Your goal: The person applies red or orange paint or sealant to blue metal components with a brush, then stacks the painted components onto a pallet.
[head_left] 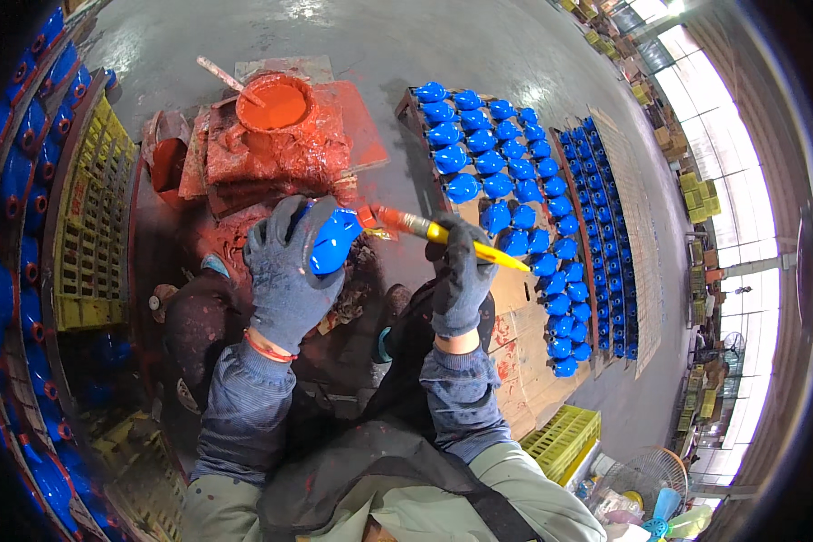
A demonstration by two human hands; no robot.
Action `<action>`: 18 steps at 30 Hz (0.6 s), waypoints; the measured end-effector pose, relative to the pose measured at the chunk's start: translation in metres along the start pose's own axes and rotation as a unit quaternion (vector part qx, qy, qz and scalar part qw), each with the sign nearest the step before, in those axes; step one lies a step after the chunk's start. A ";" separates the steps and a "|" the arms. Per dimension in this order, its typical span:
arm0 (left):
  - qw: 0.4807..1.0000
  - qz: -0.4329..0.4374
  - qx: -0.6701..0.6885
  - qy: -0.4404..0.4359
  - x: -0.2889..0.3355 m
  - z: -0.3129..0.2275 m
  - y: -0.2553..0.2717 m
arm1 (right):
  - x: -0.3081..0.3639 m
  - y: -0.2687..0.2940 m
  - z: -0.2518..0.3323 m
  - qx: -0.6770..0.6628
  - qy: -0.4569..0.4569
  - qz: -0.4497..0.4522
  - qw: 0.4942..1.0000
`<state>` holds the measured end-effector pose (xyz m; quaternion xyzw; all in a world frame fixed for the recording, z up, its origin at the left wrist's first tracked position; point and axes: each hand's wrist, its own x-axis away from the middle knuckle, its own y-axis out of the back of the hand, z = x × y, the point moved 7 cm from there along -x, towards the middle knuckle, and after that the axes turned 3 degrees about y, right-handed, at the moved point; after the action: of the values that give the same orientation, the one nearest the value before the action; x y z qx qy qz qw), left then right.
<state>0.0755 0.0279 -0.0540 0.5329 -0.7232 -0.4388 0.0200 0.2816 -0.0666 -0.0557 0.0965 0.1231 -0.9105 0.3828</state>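
My left hand (289, 257), in a grey work glove, is closed around a glossy blue casting (334, 240), rounded in shape. My gloved right hand (463, 275) grips a paintbrush (434, 232) by its yellow handle. Its bristles are coated red-orange and meet the small red end of the casting. Ahead of my hands stands a round tub (275, 103) of red-orange paint on a paint-caked block (271, 163), with a stick (226, 76) leaning out of it. The casting's underside is hidden by my left palm and fingers.
To the right, rows of blue castings (490, 163) stand on a cardboard-covered board (515, 348), with more racked beyond. Stacked blue castings (29, 212) and a yellow crate (90, 217) rise at the left. A yellow crate (560, 443) and a fan (646, 483) are near right.
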 end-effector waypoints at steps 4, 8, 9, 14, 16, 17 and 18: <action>0.998 0.033 -0.039 0.034 0.001 -0.001 -0.004 | -0.005 -0.008 -0.008 0.062 -0.043 -0.007 0.997; 0.995 0.042 -0.077 0.044 0.002 -0.001 -0.005 | -0.002 -0.020 0.000 0.063 -0.026 0.018 0.998; 0.995 0.044 -0.075 0.044 0.002 0.000 -0.006 | -0.003 -0.023 0.004 0.059 -0.012 0.032 0.998; 0.993 0.030 -0.106 0.033 0.002 -0.001 -0.008 | -0.013 -0.045 0.035 0.231 0.173 0.063 0.955; 0.993 0.020 -0.115 0.026 0.002 -0.003 -0.008 | -0.017 -0.061 0.040 0.323 0.197 0.109 0.919; 0.991 0.031 -0.123 0.031 0.003 -0.002 -0.011 | -0.018 -0.064 0.043 0.324 0.199 0.110 0.919; 0.990 0.043 -0.131 0.037 0.003 -0.001 -0.013 | -0.020 -0.071 0.042 0.380 0.185 0.136 0.896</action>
<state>0.0844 0.0244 -0.0632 0.5101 -0.6806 -0.5084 0.1345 0.2406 -0.0182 0.0005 0.4166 -0.1779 -0.7929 0.4075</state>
